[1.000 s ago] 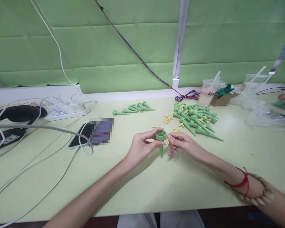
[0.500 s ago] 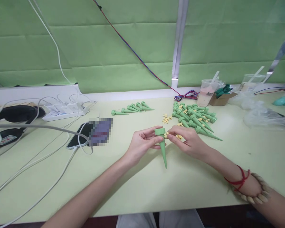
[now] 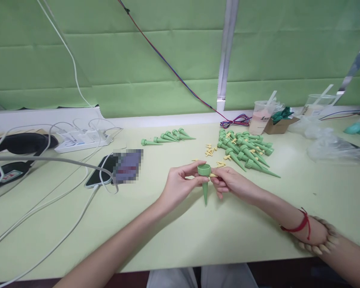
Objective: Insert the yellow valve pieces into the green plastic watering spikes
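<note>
My left hand (image 3: 180, 185) grips a green cone-shaped spike (image 3: 204, 182) near its round open top, with the tip pointing down over the table. At the spike's top right side, my right hand (image 3: 229, 182) pinches a small yellow piece (image 3: 213, 175) against it. Beyond my hands lies a large heap of green spikes (image 3: 246, 152) mixed with yellow pieces. A smaller row of green spikes (image 3: 168, 137) lies to the left of it. Loose yellow pieces (image 3: 210, 150) are scattered between the two groups.
A phone (image 3: 103, 171) on a white cable lies left of my hands, with a power strip (image 3: 81, 141) and black headphones (image 3: 18, 145) farther left. Two plastic cups (image 3: 261, 116), a small cardboard box (image 3: 278, 125) and clear plastic bags (image 3: 333, 146) stand at the back right.
The spike tilted away, showing its long tip, then came back upright with its open top toward me. My right hand stayed at the spike's top with the yellow piece.
</note>
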### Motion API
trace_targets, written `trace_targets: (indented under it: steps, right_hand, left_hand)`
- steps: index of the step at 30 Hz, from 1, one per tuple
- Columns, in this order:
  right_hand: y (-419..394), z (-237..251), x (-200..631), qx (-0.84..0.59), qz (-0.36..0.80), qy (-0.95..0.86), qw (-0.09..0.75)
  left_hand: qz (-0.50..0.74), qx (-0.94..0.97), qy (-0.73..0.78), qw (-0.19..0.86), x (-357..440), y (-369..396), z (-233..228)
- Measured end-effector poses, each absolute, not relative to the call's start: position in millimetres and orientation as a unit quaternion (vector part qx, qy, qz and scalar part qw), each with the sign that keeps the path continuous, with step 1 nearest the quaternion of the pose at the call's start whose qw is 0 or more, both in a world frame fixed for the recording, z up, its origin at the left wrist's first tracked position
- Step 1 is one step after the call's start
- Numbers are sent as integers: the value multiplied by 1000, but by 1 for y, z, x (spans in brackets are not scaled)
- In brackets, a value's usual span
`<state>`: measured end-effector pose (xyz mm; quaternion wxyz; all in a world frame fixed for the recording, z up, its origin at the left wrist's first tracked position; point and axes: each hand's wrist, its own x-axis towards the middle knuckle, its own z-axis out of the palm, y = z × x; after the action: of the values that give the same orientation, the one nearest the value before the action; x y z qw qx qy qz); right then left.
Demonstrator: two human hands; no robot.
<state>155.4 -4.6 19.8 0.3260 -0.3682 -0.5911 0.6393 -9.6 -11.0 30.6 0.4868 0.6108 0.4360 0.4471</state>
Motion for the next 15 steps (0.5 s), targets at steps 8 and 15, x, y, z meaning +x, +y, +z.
trace_targets:
  steps: [8,15]
  right_hand:
    - [1,26,169,-352,373,-763,394]
    - [6,20,171,-351,331,-790,379]
  left_hand:
    - [434,540,415,590,-13,-7,33]
    - [429,556,442,559,-14,-6,31]
